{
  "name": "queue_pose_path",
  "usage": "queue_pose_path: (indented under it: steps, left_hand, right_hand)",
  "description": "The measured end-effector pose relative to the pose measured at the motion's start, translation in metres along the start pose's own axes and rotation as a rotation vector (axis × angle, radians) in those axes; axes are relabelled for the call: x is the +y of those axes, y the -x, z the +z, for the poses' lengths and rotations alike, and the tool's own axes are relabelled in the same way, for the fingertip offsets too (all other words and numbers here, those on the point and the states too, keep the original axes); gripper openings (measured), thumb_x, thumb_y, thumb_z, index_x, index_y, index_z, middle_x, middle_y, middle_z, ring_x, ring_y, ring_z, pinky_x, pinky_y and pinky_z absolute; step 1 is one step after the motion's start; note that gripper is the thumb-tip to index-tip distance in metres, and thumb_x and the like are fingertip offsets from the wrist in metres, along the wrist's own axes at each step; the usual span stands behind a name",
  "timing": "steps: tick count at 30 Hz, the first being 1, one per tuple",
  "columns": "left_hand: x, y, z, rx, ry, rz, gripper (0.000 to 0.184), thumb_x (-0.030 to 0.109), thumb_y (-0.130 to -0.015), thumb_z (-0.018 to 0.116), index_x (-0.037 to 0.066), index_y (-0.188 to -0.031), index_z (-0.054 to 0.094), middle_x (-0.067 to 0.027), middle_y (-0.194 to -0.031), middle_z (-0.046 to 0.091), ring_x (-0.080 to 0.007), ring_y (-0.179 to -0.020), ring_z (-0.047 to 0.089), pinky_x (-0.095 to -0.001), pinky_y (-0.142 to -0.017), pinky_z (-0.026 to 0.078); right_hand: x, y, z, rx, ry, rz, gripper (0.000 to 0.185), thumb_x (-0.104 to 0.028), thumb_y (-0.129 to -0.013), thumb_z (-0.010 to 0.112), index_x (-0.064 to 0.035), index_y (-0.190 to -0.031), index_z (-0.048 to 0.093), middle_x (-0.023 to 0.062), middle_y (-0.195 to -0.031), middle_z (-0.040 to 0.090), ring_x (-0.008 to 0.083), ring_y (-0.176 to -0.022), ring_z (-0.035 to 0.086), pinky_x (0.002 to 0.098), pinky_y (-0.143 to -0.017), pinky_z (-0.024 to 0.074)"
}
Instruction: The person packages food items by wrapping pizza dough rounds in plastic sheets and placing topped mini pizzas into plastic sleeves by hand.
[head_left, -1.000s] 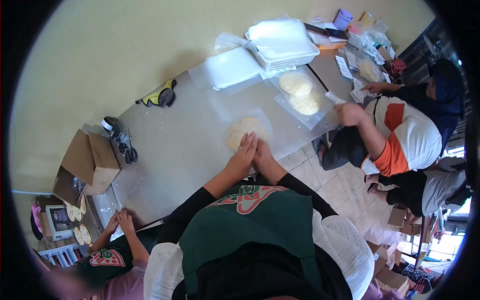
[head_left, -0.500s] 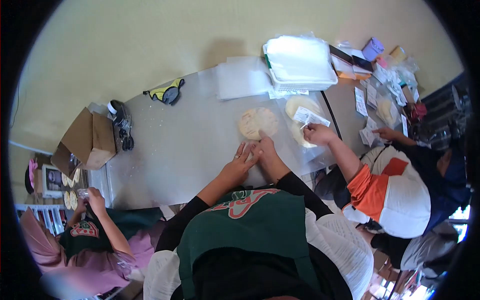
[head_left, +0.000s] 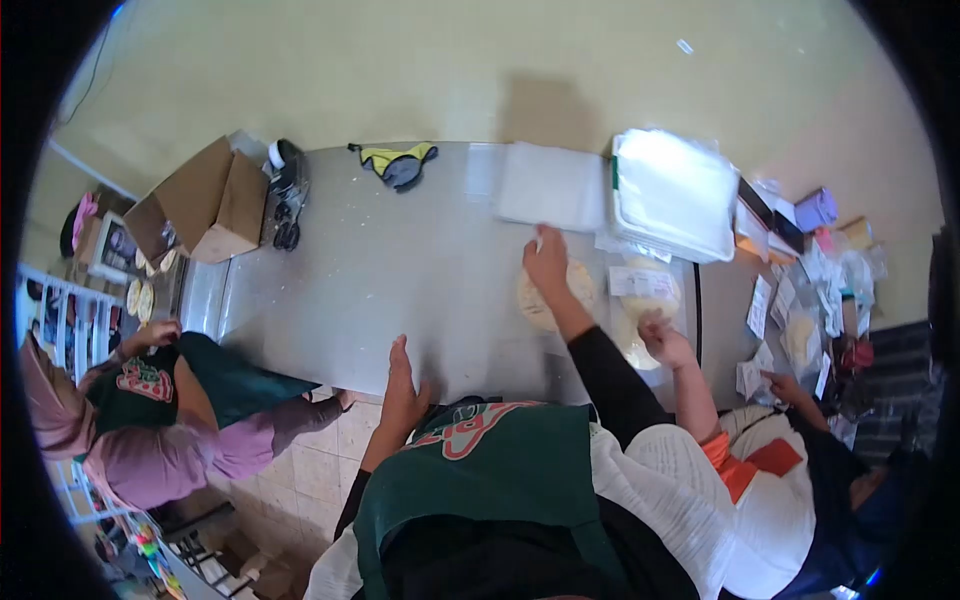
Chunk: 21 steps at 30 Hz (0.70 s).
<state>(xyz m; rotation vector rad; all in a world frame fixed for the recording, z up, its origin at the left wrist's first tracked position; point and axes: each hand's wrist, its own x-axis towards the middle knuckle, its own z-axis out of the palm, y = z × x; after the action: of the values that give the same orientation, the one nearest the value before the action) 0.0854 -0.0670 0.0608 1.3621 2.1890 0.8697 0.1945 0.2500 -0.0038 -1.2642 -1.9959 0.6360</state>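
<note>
Brought to the sheet stack (head_left: pixel 550 185), the right hand (head_left: pixel 547 265) is curled, its grip unclear; the left hand (head_left: pixel 400 395) is held empty, fingers spread. Before the stack, no label is seen on the flattened round (head_left: pixel 534 303).

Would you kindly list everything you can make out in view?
table: one, grey, across the middle
flat rounds: three, pale yellow, right half of table
labels: several, white, on rounds and far right
sheet stack: one, whitish, along the wall
basket: one, white, right of stack
unclear item: one, yellow-grey, left of stack
cardboard box: one, brown, table's left end
container: one, purple, far right
co-workers: at least two, one pink-clad left, one orange-sleeved right
apron: one, green, bottom centre
left hand: one, black-sleeved, near table's front edge
right hand: one, black-sleeved, over leftmost round
</note>
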Motion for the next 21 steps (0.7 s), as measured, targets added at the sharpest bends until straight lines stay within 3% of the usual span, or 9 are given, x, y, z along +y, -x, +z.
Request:
queue_pose_path:
  steps: [3,5,6,7,11,15,18,21]
  left_hand:
    - [-0.009,0.018,-0.001,0.058,-0.006,-0.083,0.081,-0.004,-0.076,0.053,0.001,-0.140,0.003,-0.0206,-0.145,0.015,-0.0364,-0.132,0.021,-0.0435,-0.092,0.041]
    - [-0.004,0.025,-0.003,0.108,0.085,-0.136,0.076,-0.004,-0.075,0.052,-0.005,-0.137,0.008,-0.0262,-0.140,0.021,-0.0397,-0.131,0.022,-0.0417,-0.102,0.028]
    - [-0.002,0.029,-0.005,0.139,0.127,-0.162,0.074,-0.003,-0.074,0.052,-0.008,-0.135,0.010,-0.0290,-0.138,0.024,-0.0414,-0.130,0.023,-0.0409,-0.107,0.022]
    - [-0.005,0.038,-0.009,0.178,0.112,-0.186,0.074,-0.003,-0.074,0.052,-0.008,-0.135,0.010,-0.0291,-0.137,0.025,-0.0413,-0.129,0.024,-0.0405,-0.107,0.023]
    - [-0.014,0.048,-0.007,0.211,0.066,-0.173,0.073,-0.002,-0.074,0.052,-0.009,-0.135,0.013,-0.0304,-0.135,0.028,-0.0413,-0.127,0.028,-0.0401,-0.105,0.027]
    - [-0.021,0.050,-0.015,0.217,-0.004,-0.156,0.072,0.001,-0.075,0.052,-0.007,-0.136,0.016,-0.0311,-0.131,0.033,-0.0416,-0.123,0.034,-0.0410,-0.103,0.030]
    - [-0.027,0.044,-0.022,0.234,-0.026,-0.157,0.071,0.003,-0.074,0.055,-0.003,-0.136,0.020,-0.0281,-0.128,0.039,-0.0398,-0.121,0.038,-0.0437,-0.099,0.033]
    - [-0.037,0.035,-0.029,0.282,-0.128,-0.059,0.064,0.004,-0.074,0.055,0.001,-0.133,0.030,-0.0250,-0.125,0.043,-0.0377,-0.121,0.040,-0.0460,-0.098,0.033]
  right_hand:
    - [0.010,-0.046,0.018,0.060,0.489,-0.169,0.036,-0.012,-0.074,0.056,-0.0040,-0.109,0.052,0.0143,-0.113,0.052,0.0331,-0.104,0.050,0.0460,-0.082,0.0430]
    - [0.037,-0.063,0.037,-0.002,0.682,-0.312,0.032,-0.015,-0.073,0.057,-0.0061,-0.104,0.057,0.0117,-0.107,0.055,0.0287,-0.101,0.053,0.0480,-0.080,0.0439]
    - [0.050,-0.070,0.038,-0.169,0.735,-0.258,0.027,-0.015,-0.073,0.056,-0.0065,-0.099,0.058,0.0109,-0.105,0.055,0.0283,-0.097,0.055,0.0462,-0.078,0.0454]
    - [0.047,-0.077,0.054,-0.351,0.773,-0.249,0.023,-0.015,-0.073,0.055,-0.0069,-0.094,0.060,0.0101,-0.103,0.056,0.0279,-0.093,0.057,0.0444,-0.076,0.0470]
    - [0.060,-0.080,0.064,-0.254,0.685,-0.340,0.012,-0.013,-0.073,0.053,-0.0057,-0.079,0.060,0.0124,-0.087,0.058,0.0311,-0.075,0.061,0.0411,-0.066,0.0495]
    - [0.064,-0.097,0.067,-0.226,0.488,-0.077,0.013,-0.014,-0.077,0.051,-0.0046,-0.081,0.059,0.0148,-0.084,0.058,0.0307,-0.082,0.060,0.0447,-0.065,0.0468]
    - [0.013,-0.098,0.040,-0.225,0.554,-0.078,0.011,-0.013,-0.077,0.051,-0.0034,-0.079,0.057,0.0161,-0.084,0.059,0.0314,-0.082,0.060,0.0439,-0.066,0.0449]
    - [-0.022,-0.079,0.034,0.023,0.462,-0.327,0.014,-0.009,-0.076,0.052,-0.0018,-0.087,0.056,0.0152,-0.086,0.060,0.0315,-0.079,0.059,0.0414,-0.067,0.0433]
